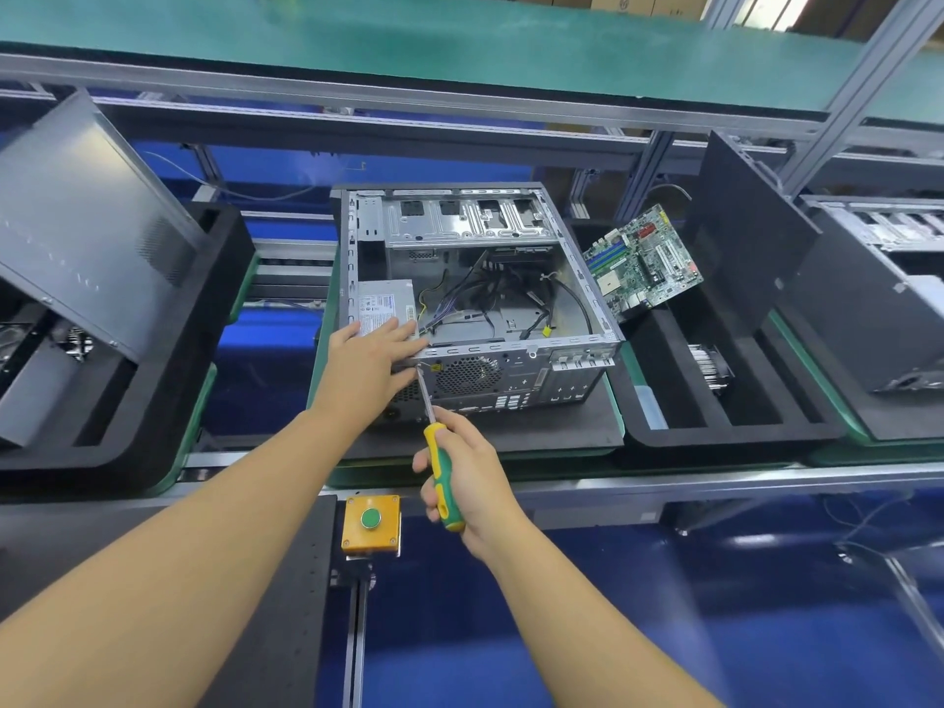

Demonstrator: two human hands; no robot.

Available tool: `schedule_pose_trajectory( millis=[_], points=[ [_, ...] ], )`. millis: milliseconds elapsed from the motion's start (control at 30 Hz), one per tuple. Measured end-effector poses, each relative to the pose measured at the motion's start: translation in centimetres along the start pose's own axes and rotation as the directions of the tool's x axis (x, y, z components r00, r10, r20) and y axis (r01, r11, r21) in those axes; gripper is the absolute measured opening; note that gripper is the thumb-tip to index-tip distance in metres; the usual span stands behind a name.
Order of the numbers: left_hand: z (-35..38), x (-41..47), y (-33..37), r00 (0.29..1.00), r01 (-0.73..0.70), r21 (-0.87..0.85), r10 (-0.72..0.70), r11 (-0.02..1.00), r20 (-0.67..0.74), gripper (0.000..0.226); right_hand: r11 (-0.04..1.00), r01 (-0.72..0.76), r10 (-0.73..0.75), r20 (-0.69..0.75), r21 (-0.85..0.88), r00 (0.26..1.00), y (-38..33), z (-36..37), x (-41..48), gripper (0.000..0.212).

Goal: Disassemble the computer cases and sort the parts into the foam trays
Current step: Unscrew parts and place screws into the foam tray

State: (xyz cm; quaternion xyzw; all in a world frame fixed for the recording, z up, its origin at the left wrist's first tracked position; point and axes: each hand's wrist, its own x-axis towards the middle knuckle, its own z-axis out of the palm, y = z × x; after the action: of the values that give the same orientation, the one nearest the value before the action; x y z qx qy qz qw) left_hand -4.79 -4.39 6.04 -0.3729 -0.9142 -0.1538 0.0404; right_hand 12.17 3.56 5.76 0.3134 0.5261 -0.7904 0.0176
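An open case (511, 380) lies on its side on a black mat (541, 426), with loose cables inside. The left hand (370, 367) rests flat on the power supply (380, 301) at the case's near left corner, fingers straight, its grip apart. The right hand (472, 485) has its grip clamped on a yellow-and-green screwdriver (438, 444). The screwdriver's tip touches the top of the case's rear panel, just beside the left fingers. To the right, a motherboard (643, 263) leans tilted in a foam tray (715, 434) that also holds a heatsink (710, 367). A grey panel (87, 222) leans on another tray (168, 401) at left.
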Motion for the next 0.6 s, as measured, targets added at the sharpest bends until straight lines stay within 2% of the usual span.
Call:
schedule_pose_trajectory(
  millis=[100,200,267,367,433,500,600],
  points=[
    [0.1,0.0,-0.1,1.000,-0.005,-0.006,0.005,1.000,-0.008,0.044,0.974,-0.092,0.082,0.056,0.209,0.995,-0.2,-0.1,0.0,0.027],
    [0.3,0.0,-0.4,1.000,-0.028,0.029,0.028,0.999,-0.010,0.045,0.831,-0.250,0.160,0.217,0.497,0.963,-0.3,-0.3,-0.1,0.029],
    [0.1,0.3,-0.8,0.998,-0.056,0.075,0.057,0.996,-0.001,0.046,0.773,-0.282,0.145,0.274,0.569,0.951,0.0,-0.5,0.0,0.032],
    [-0.3,0.6,-1.3,0.993,-0.112,0.136,0.114,0.984,-0.009,0.048,0.767,-0.288,0.132,0.300,0.572,0.945,0.4,-0.4,0.3,0.034],
    [-0.3,0.5,-1.7,0.995,-0.090,0.094,0.094,0.992,-0.044,0.060,0.791,-0.289,0.124,0.323,0.539,0.938,0.3,-0.3,0.4,0.034],
    [0.1,0.2,-1.9,0.995,-0.075,0.037,0.077,0.997,-0.062,0.064,0.857,-0.254,0.114,0.316,0.448,0.942,0.0,-0.3,0.4,0.028],
    [0.7,-0.3,-1.8,0.989,-0.110,0.003,0.110,0.994,-0.098,0.054,0.965,-0.114,0.081,0.141,0.237,0.987,-0.1,0.7,0.2,0.023]
  ],
)
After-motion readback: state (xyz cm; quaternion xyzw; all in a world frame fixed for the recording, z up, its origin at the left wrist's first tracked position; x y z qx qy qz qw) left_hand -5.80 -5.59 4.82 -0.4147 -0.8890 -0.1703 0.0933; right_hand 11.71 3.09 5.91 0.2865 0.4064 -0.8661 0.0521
